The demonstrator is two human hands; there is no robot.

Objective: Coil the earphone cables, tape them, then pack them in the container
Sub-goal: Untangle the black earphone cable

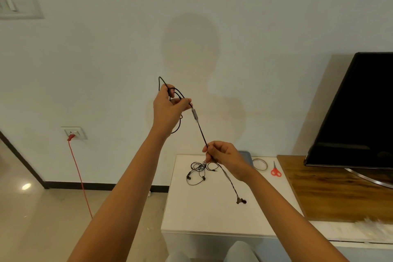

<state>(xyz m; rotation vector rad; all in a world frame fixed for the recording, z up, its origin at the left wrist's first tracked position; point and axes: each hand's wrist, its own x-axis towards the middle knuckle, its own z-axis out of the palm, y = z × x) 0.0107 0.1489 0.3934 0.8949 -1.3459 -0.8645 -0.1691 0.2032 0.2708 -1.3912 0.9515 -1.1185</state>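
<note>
A black earphone cable (201, 131) stretches taut in the air between my hands. My left hand (169, 108), raised in front of the wall, grips a few loops of it. My right hand (225, 158), lower and nearer the table, pinches the cable further down; its earbuds (241, 200) dangle just above the white table (204, 215). A second black earphone (200, 171) lies in a loose tangle on the table. A tape roll (259, 164) lies at the back. The grey container (245, 154) is mostly hidden behind my right hand.
Red scissors (275, 170) lie beside the tape roll. A wooden stand (331, 195) with a dark TV screen (359, 112) is on the right. A red cord (79, 173) hangs from a wall socket on the left.
</note>
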